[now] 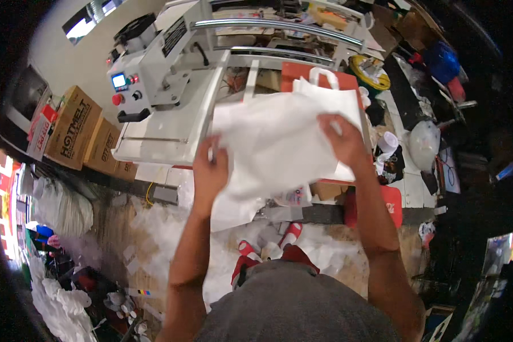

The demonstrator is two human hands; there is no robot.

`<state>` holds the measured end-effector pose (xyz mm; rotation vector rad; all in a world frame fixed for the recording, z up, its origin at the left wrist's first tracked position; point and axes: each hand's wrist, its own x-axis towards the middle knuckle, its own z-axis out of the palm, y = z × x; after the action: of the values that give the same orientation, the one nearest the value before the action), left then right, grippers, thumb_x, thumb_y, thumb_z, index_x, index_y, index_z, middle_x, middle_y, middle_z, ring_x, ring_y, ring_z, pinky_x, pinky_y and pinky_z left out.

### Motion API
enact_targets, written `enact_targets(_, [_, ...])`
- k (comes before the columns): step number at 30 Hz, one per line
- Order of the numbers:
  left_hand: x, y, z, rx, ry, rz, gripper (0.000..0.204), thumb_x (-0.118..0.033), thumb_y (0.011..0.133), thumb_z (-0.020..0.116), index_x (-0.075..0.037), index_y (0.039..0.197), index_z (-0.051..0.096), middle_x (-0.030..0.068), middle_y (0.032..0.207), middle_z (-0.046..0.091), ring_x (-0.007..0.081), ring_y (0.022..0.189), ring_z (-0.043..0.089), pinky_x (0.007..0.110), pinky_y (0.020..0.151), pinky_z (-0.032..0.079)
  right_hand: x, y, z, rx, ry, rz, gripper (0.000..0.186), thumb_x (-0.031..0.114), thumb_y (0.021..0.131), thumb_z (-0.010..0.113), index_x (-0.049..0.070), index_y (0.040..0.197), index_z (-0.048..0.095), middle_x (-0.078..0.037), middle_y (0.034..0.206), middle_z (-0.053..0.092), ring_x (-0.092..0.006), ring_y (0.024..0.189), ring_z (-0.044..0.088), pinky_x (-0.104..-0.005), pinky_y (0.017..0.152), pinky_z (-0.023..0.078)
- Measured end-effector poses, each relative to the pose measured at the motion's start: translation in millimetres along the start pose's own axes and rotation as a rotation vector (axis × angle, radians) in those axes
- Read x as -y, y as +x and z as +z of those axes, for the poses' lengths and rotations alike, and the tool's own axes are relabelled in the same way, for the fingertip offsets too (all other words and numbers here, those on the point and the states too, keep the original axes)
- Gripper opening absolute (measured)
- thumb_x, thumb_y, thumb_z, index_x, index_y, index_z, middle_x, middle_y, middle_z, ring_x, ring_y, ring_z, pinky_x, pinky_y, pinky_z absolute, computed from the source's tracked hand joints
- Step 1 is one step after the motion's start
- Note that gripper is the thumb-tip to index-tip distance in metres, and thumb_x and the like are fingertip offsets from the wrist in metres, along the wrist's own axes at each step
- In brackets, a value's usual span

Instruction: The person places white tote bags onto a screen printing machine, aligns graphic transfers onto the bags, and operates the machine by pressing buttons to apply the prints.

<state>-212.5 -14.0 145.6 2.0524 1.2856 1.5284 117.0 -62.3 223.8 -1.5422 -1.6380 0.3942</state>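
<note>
My left hand and my right hand grip opposite sides of a white sheet of fabric or bag material, motion-blurred and raised in front of me. Beneath and behind it lies a white bag with a looped handle, on a red board. To the left stands a white heat press machine with a small lit screen, red button and black handle, over a white platen.
Brown cardboard boxes sit at the left. A yellow-green tub, white rolls and clutter line the right. A red container is by my right forearm. White scraps cover the floor around my feet.
</note>
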Motion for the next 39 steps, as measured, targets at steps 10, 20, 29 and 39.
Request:
enact_targets(10, [-166,199,80,-0.436,-0.288,0.628,0.05,0.004,0.086,0.05,0.004,0.135,0.044,0.0154,0.119,0.051,0.0229,0.095,0.056,0.034,0.081,0.048,21,30,-175,-1.015,-0.099,-0.529,0.035,0.006,0.098,0.054,0.001,0.133,0.054,-0.015,0.129,0.06,-0.0226,0.112,0.061,-0.034,0.092,0.052])
enact_targets(20, [11,-19,286,0.677,0.462,-0.206,0.051,-0.015,0.088,0.053,-0.016,0.139,0.051,0.0217,0.111,0.056,0.0418,0.095,0.063,0.051,0.078,0.054,-280,-76,-23,-0.027,-0.321,0.285,0.038,0.014,0.088,0.058,0.002,0.124,0.059,-0.025,0.099,0.067,-0.0415,0.091,0.065,-0.0508,0.084,0.049])
enact_targets(29, [-7,-17,275,0.504,0.389,-0.175,0.047,-0.014,0.091,0.052,-0.013,0.138,0.05,0.0206,0.117,0.052,0.041,0.096,0.062,0.05,0.08,0.054,-267,-82,-27,-0.204,-0.512,0.112,0.034,0.008,0.085,0.06,0.001,0.119,0.06,-0.021,0.099,0.058,-0.0412,0.095,0.055,-0.0516,0.084,0.045])
enact_targets(39, [0,-24,272,0.489,0.299,-0.15,0.047,-0.012,0.09,0.054,-0.006,0.136,0.05,0.0229,0.113,0.051,0.0418,0.096,0.06,0.048,0.081,0.053,-278,-93,-27,-0.202,-0.351,0.174,0.034,0.011,0.084,0.063,0.003,0.117,0.06,-0.021,0.114,0.054,-0.0401,0.104,0.052,-0.0495,0.089,0.044])
